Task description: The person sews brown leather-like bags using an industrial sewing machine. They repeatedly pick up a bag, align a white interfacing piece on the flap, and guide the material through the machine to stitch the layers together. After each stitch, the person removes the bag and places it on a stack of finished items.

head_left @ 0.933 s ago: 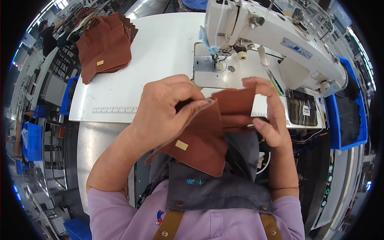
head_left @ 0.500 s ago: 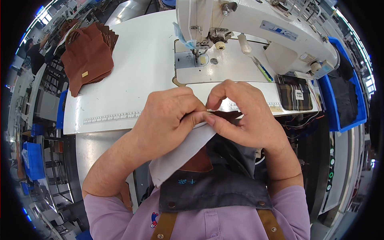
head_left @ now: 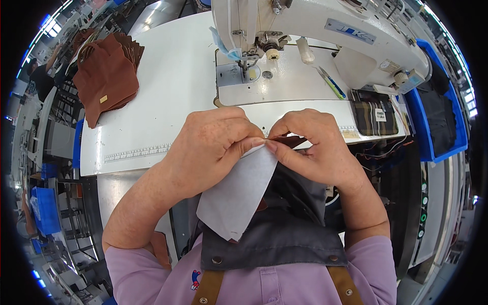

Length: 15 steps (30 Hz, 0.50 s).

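My left hand (head_left: 216, 147) pinches the top edge of a brown leather piece with a light grey backing (head_left: 236, 190). Thumb and index finger of my right hand (head_left: 312, 145) are closed on the same edge, right beside the left thumb. The grey side faces me and hangs down over my dark apron (head_left: 274, 244). A brown corner of the piece juts out under my right fingers, and a little brown shows at its lower edge. Both hands are just in front of the table's near edge.
Behind my hands stands a white sewing machine (head_left: 305, 23). Snips (head_left: 331, 83) and a plaid pouch (head_left: 375, 114) lie to its right. A stack of brown leather pieces (head_left: 107, 76) sits at the table's left. Blue bins (head_left: 437, 147) holding dark material flank the right side.
The grey-backed piece has swung toward the right and now hangs more steeply, covering most of the brown that showed behind it. My right index finger has come down onto the edge.
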Available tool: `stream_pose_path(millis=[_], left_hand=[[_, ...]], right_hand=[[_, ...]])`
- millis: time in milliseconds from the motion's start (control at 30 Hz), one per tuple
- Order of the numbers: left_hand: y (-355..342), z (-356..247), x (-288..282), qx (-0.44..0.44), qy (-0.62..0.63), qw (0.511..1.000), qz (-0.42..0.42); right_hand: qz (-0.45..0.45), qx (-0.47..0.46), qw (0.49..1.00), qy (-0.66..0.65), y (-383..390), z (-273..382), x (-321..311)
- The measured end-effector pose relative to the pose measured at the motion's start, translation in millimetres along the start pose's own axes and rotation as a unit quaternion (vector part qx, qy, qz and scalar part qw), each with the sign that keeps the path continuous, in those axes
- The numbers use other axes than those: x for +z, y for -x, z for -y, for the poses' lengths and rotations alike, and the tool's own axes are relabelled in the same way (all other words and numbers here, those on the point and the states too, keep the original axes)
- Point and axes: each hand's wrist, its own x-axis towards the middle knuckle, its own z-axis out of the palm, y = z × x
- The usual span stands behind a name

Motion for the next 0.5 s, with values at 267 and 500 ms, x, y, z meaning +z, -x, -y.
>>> stream_pose_path(millis=[267,500], left_hand=[[7,-2,-7,-0.079,0.047,0.995,-0.024],[12,3,-1,-0.059,0.037,0.995,-0.065]], right_hand=[[-0.032,-0.024,0.999,0.024,3,-5,1],[-0.066,-0.118,0.982,0.13,0,-8,6]])
